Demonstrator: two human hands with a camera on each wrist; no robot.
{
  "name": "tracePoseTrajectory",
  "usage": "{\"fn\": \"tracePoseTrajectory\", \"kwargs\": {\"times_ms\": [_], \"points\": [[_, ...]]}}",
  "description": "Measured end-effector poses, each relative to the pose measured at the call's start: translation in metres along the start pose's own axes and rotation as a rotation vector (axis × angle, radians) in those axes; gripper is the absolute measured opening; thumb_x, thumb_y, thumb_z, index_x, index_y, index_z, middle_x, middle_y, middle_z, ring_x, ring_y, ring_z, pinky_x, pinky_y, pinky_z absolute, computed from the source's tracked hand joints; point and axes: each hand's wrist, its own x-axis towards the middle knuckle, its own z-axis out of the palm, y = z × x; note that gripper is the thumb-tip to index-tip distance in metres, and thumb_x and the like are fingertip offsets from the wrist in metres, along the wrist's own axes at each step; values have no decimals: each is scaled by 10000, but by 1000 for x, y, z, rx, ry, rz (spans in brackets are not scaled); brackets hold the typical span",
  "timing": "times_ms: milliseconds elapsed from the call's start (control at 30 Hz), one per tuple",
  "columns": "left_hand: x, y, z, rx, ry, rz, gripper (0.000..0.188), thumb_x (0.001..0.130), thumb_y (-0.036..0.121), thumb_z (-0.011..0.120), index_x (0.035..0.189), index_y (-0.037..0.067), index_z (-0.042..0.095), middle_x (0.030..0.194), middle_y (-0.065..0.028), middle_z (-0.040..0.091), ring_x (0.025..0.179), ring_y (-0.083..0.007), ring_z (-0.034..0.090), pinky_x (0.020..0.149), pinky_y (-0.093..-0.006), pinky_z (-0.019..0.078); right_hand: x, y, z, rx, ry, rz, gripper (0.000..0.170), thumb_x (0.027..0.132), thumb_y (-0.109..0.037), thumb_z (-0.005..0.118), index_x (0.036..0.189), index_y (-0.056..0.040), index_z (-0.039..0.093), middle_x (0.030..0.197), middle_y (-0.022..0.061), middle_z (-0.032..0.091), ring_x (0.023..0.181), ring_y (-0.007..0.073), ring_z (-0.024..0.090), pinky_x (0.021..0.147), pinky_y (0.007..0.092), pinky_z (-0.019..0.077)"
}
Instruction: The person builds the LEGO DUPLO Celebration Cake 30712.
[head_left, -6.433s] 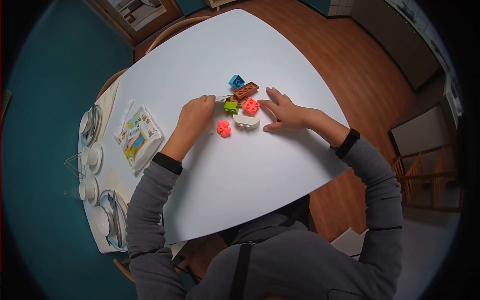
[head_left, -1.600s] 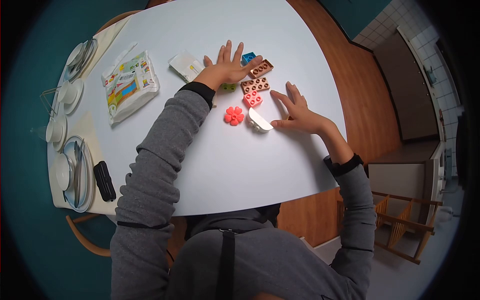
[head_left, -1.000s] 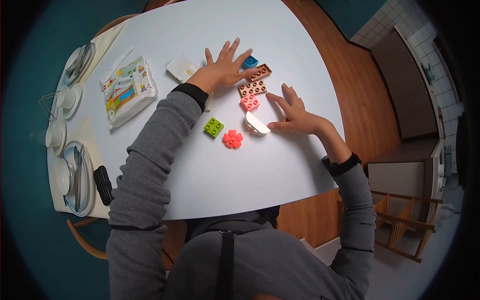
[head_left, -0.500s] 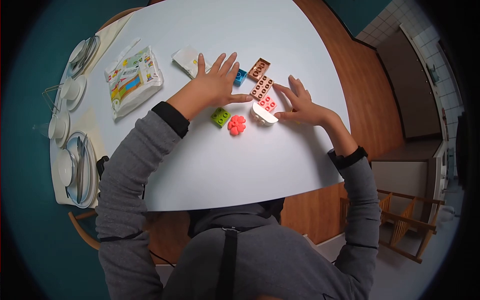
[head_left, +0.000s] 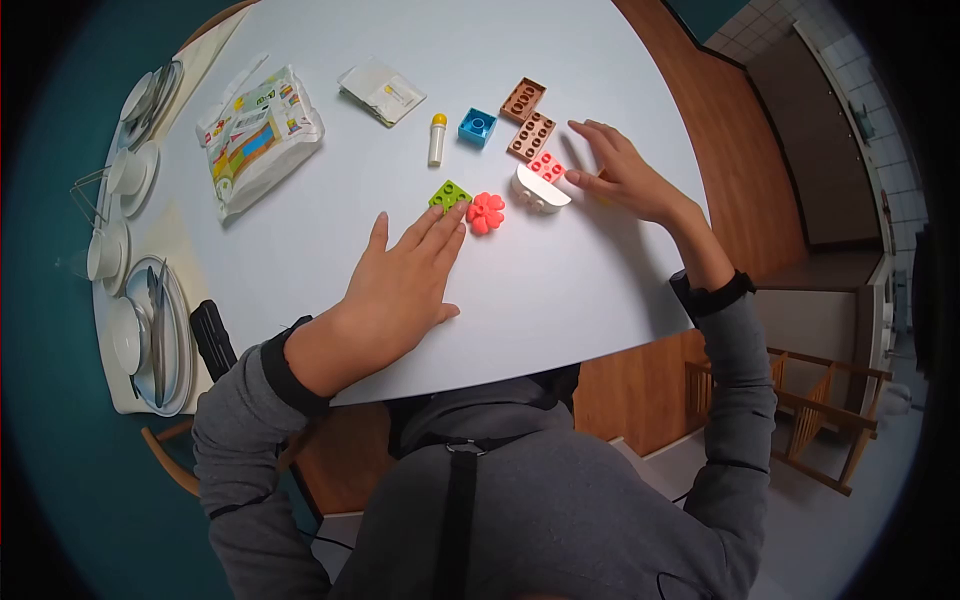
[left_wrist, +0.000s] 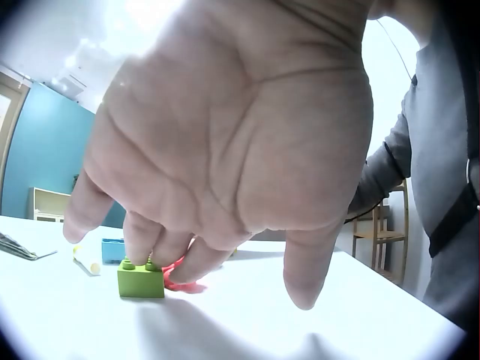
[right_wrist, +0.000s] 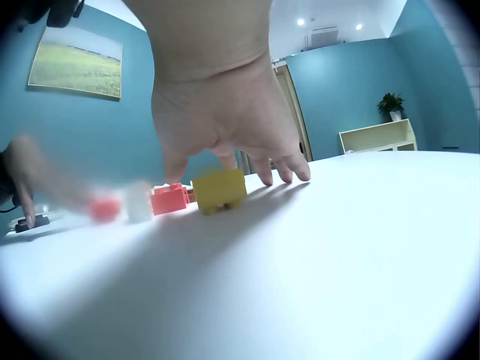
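Observation:
My left hand (head_left: 395, 295) reaches from the table's front edge, fingers straight, its fingertips over the near side of a green toy brick (head_left: 447, 193). A coral flower piece (head_left: 487, 213) lies right beside those fingertips. My right hand (head_left: 635, 180) has its fingers spread on the table, and a yellow block (right_wrist: 220, 187) stands under its palm in the right wrist view. Near its thumb are a white rounded piece (head_left: 540, 188) and a pink brick (head_left: 546, 166). Beyond them lie two brown bricks (head_left: 531, 136), a blue brick (head_left: 477, 126) and a white peg with a yellow head (head_left: 437, 140).
A printed plastic bag (head_left: 262, 140) and a small white packet (head_left: 382, 90) lie toward the back left. Plates (head_left: 178, 380), bowls, cups and cutlery line the left edge. A black case (head_left: 210, 340) lies near them.
My left hand has drawn back toward me, uncovering the peg and blue brick. The green brick has moved from beside the brown bricks to left of the flower. My right hand stays beside the bricks.

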Motion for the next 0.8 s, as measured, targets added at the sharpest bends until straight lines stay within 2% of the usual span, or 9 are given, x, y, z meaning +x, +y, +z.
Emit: {"fn": "tracePoseTrajectory", "kwargs": {"times_ms": [100,233,300,400,500,567,667,733,800], "points": [[3,-2,4,-55,32,-14,827,801,422,654,1407,-9,290,1515,-122,219,1386,-261,255,1053,-547,309,-14,-9,-9,-191,81,17,691,846,-463,633,1366,-64,416,1306,230,455,1183,326,475,949,393,445],[14,-10,-4,-28,32,-39,796,807,427,652,1371,-39,338,1506,-129,241,1388,-255,255,1057,-515,326,-30,-20,-21,-223,22,124,588,812,-349,706,1280,-49,513,1183,179,561,1025,259,578,866,346,489],[22,-15,-9,-19,28,-46,777,814,433,646,1356,-45,360,1502,-133,252,1389,-258,253,1060,-510,325,-31,-16,-20,-159,11,171,497,792,-237,737,1215,-38,566,1027,127,633,852,199,625,779,316,516],[35,-16,-15,-46,3,-54,720,825,448,633,1298,-54,425,1475,-169,297,1377,-285,278,1050,-511,334,-32,-10,-19,-150,73,113,408,806,-208,712,1142,-10,591,920,162,647,818,241,634,735,340,517],[48,-11,-19,-61,45,-70,673,816,460,640,1217,-61,496,1373,-241,411,1292,-333,399,990,-493,401,-26,-13,-24,-23,163,131,378,808,-183,699,1114,1,575,933,165,646,875,237,639,759,329,525],[56,-8,-23,-164,-2,-105,590,796,456,665,1064,-66,593,1249,-281,501,1152,-349,522,903,-464,464,-21,-20,-28,44,195,121,373,807,-172,693,1108,3,560,946,164,640,896,238,639,769,328,529],[57,-4,-17,-133,121,-70,541,779,454,683,903,-71,637,1119,-272,572,1049,-360,574,835,-438,496,-12,-21,-24,100,262,47,381,796,-144,687,1111,5,532,981,166,624,926,248,637,793,333,531],[58,-5,-18,-158,90,-64,532,770,449,692,859,-72,637,1087,-262,584,1048,-369,574,827,-438,500,-6,-26,-21,87,302,-15,396,786,-125,687,1120,5,520,1003,169,615,934,256,635,807,339,530],[58,-8,-23,-185,57,-55,525,762,445,702,815,-74,636,1055,-253,596,1046,-378,573,819,-437,504,-3,-36,-19,37,279,114,421,797,-89,704,1173,-32,525,1141,154,560,1001,245,633,855,318,532]]}}
